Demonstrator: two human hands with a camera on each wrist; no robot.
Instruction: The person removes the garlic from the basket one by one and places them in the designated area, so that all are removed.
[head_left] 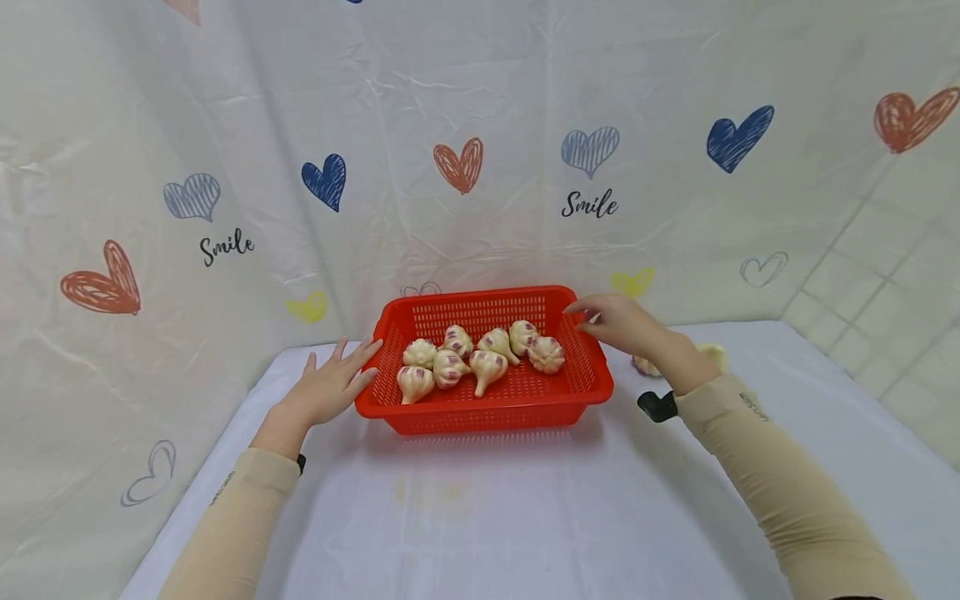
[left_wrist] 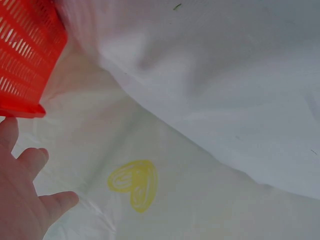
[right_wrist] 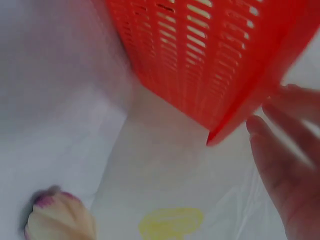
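A red plastic basket (head_left: 487, 412) with slotted walls stands on the table, holding several garlic bulbs (head_left: 488, 367) with purple-tinged skins. At its left rim is my left hand (head_left: 324, 392), fingers spread and fairly straight, the fingertips at the edge. My right hand (head_left: 621, 323) hovers at the right rim, thumb apart from the other fingers and no bulb in it. In the right wrist view, the thumb (right_wrist: 272, 165) is close beside the basket's rim (right_wrist: 255, 100); whether it touches cannot be made out.
Right of the basket, partly behind the right forearm, garlic (head_left: 645, 365) lies on the white-covered table (head_left: 480, 517). A pale piece (head_left: 714, 357) shows beyond the wrist. Behind the basket hangs a white sheet (head_left: 510, 92) printed with hearts.
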